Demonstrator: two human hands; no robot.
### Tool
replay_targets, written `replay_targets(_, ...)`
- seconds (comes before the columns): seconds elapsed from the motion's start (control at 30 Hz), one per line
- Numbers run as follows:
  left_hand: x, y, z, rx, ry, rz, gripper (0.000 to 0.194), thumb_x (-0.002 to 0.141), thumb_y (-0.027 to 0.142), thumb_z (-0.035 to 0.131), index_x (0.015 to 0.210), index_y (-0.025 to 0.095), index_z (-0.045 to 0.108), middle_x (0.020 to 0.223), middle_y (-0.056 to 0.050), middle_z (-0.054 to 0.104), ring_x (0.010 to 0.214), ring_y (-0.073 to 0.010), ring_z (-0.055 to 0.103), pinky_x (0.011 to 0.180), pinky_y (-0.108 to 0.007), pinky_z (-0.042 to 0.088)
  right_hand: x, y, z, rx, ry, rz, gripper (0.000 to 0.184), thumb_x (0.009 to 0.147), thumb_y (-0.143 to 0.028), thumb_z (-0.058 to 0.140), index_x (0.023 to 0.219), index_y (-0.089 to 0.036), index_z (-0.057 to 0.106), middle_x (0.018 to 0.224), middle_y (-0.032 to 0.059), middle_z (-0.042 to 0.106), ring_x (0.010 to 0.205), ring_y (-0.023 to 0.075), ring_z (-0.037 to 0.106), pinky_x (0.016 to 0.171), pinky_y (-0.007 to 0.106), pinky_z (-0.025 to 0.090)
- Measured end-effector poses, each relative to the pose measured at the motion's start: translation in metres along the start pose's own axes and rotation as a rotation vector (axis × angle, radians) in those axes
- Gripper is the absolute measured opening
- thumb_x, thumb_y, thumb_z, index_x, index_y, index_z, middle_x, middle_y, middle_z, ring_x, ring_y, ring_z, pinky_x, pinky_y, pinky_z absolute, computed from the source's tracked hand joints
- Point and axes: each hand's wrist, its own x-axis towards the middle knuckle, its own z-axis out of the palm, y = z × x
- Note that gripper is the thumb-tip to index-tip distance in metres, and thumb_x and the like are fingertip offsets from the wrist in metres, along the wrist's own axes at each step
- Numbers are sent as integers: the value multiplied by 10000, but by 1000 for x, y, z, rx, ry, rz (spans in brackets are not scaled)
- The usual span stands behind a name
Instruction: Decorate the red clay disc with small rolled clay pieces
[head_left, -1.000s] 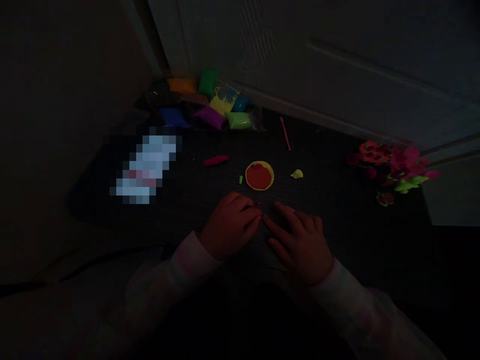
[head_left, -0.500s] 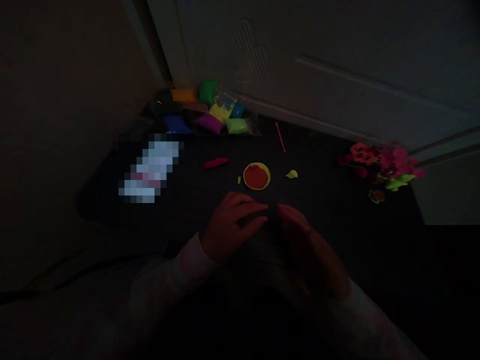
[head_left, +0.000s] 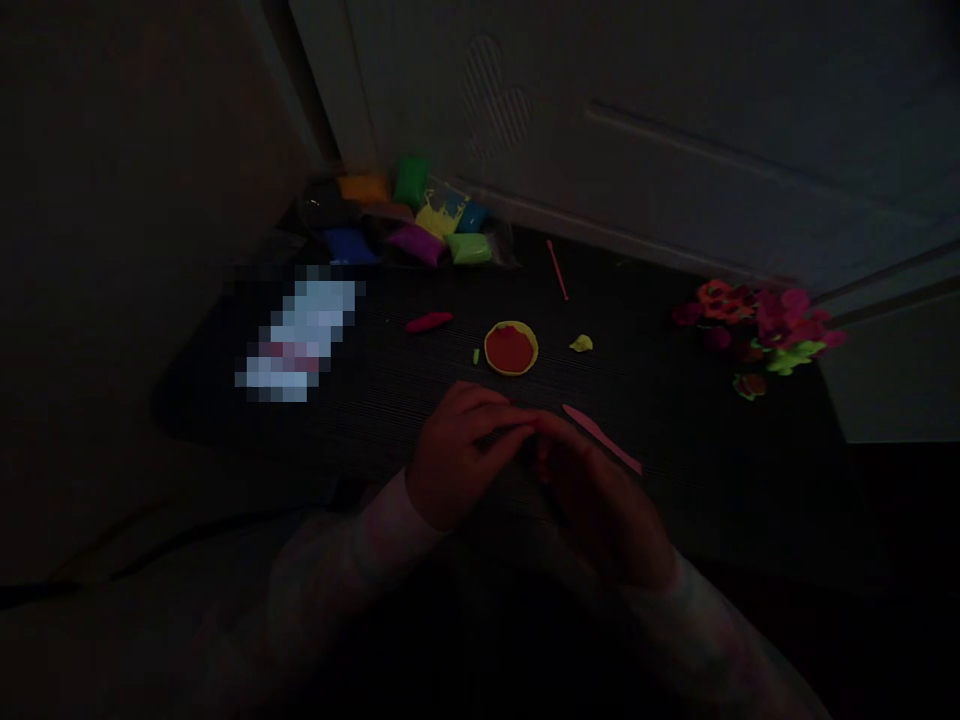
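Observation:
Just in front of the small yellow-rimmed dish-shaped piece with a red filling (head_left: 511, 350), my two hands meet at the fingertips. The thumb and forefinger of my left hand (head_left: 461, 455) close together at the tip of my right hand's forefinger; anything tiny between them is too dark to make out. My right hand (head_left: 604, 495) is held edge-on with its fingers stretched toward the left, its palm in shadow. Beside its knuckles a pink modelling knife (head_left: 602, 440) lies on the dark table. A small green bit (head_left: 476, 356) and a yellow lump of clay (head_left: 581, 344) flank the dish piece.
Packs of coloured clay (head_left: 416, 220) lie along the back left. A red-pink stick-shaped piece (head_left: 428, 322) and a thin pink tool (head_left: 557, 270) are on the table (head_left: 360, 400). Bright clay flowers (head_left: 780, 320) stand at the right. A blurred-out pale patch (head_left: 300, 335) is at left.
My right hand has moved left and its fingertips now touch my left hand's. The pink knife, hidden before, has come into sight beside it.

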Motion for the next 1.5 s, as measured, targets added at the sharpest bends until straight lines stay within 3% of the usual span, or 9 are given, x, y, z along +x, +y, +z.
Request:
replay_targets(0.1, 1, -1, -1, -37, -52, 13, 73, 718, 184, 607, 777, 164, 646, 752, -15, 622, 752, -127, 551, 675, -263, 462, 1, 1, -2, -144, 125, -72, 307, 824, -342, 419, 1114, -286, 502, 1168, 38, 514, 1025, 174, 503, 807, 333, 445)
replay_targets(0.17, 3, -5, -3, -18, -105, 55, 72, 721, 183, 603, 775, 157, 644, 750, -19, 619, 754, -130, 547, 676, -266, 461, 3, 2, -4, -297, 187, -151, 286, 774, -302, 515, 1058, -272, 535, 1109, 32, 554, 1065, 177, 480, 865, 354, 418)
replay_targets(0.3, 6, -21, -12, 209, -218, 241, 86, 747, 181, 572, 783, 176, 650, 761, -21, 623, 777, -151, 515, 710, -304, 432, 9, 8, -11, -549, 179, -296, 233, 772, -241, 519, 1001, -219, 558, 1003, 44, 606, 1053, 169, 494, 915, 381, 391)
replay_targets(0.5, 6, -41, -28, 454, -380, 411, 134, 781, 182, 519, 815, 199, 647, 792, -16, 639, 804, -176, 478, 696, -317, 408, 7, 18, -16, -653, 183, -338, 213, 779, -211, 503, 978, -177, 571, 993, 72, 595, 1056, 182, 485, 893, 394, 416)
replay_targets(0.73, -2, -41, -39, 426, -417, 376, 231, 777, 122, 485, 953, 195, 615, 864, -34, 613, 840, -169, 461, 741, -316, 416, 3, 16, -5, -799, 179, -381, 249, 788, -198, 487, 1021, -143, 559, 967, 87, 576, 915, 175, 516, 787, 364, 445)
replay_targets(1.03, -14, -34, -40, 512, -427, 363, 292, 758, 185, 505, 1040, 193, 579, 806, -36, 574, 791, -189, 453, 704, -361, 415, 7, 9, 24, -1025, 85, -299, 347, 818, -241, 432, 1151, -168, 497, 850, 74, 561, 756, 177, 481, 661, 359, 385)
replay_targets(1.2, -13, -33, -39, 499, -430, 332, 219, 765, 198, 510, 957, 179, 612, 798, -31, 584, 774, -186, 462, 696, -359, 422, 9, 8, 28, -1105, 65, -304, 339, 813, -268, 427, 1135, -217, 522, 845, 74, 539, 720, 182, 460, 631, 355, 351)
replay_targets(1.5, -16, -32, -42, 437, -467, 273, 270, 782, 213, 502, 1038, 172, 577, 810, -25, 584, 773, -180, 460, 690, -350, 425, 7, 9, 26, -1086, 69, -273, 346, 802, -241, 439, 1132, -188, 526, 864, 86, 525, 733, 182, 456, 638, 341, 356)
